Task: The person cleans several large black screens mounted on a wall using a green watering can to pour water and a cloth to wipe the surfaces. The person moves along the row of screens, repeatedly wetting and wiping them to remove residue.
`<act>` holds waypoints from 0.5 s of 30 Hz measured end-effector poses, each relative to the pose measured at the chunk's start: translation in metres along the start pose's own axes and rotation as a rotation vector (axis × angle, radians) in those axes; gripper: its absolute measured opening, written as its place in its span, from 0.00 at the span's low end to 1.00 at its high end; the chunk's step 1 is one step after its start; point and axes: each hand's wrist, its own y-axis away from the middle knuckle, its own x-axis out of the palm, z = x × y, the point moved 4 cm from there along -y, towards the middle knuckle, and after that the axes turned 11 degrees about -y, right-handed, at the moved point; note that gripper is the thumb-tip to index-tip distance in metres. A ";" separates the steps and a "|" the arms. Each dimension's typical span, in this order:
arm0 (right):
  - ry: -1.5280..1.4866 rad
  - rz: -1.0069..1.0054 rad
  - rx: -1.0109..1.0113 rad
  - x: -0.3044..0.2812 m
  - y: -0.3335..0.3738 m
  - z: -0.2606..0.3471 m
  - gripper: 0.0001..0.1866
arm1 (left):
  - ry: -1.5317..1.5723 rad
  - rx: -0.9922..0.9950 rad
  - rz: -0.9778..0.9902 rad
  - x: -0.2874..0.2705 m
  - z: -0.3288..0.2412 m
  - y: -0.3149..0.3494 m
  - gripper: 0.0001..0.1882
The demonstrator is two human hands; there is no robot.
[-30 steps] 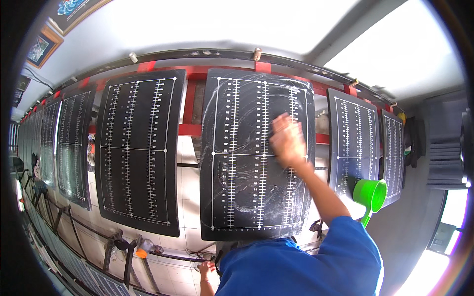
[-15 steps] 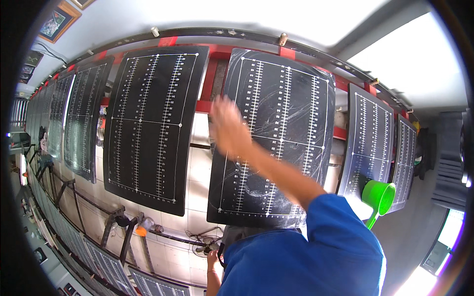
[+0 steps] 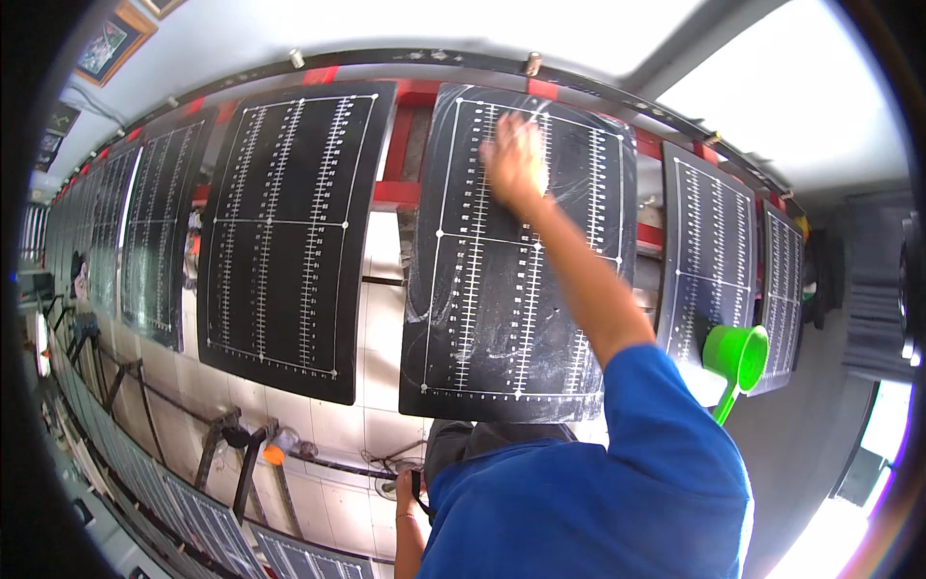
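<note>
A black board (image 3: 492,328) with white ruled lines and scale marks lies before me, its surface streaked with whitish wet-looking smears. My right hand (image 3: 518,162) rests palm down on its far part, fingers stretched out, with no tool visible in it. Down by my left hip is my left hand (image 3: 409,494), beside a dark strap-like piece; its fingers are too small and partly hidden to read. To the right, a bright green plastic dipper (image 3: 738,357) with a handle sits over the near part of the neighbouring board (image 3: 709,241).
Similar marked boards, such as the left one (image 3: 280,241), stand in a row on a red frame (image 3: 397,193). A dark rail (image 3: 434,58) with short pegs runs behind them. Another row of boards (image 3: 207,516) is at lower left, near a black metal stand (image 3: 246,473) with an orange-ended item.
My right hand has swept from the board's left edge rightward and farther away, onto its upper middle. The view has shifted slightly; my left hand stays by my hip.
</note>
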 end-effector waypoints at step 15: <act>-0.015 -0.047 0.023 0.007 -0.050 -0.011 0.32 | -0.195 0.241 -0.086 -0.025 -0.059 0.039 0.13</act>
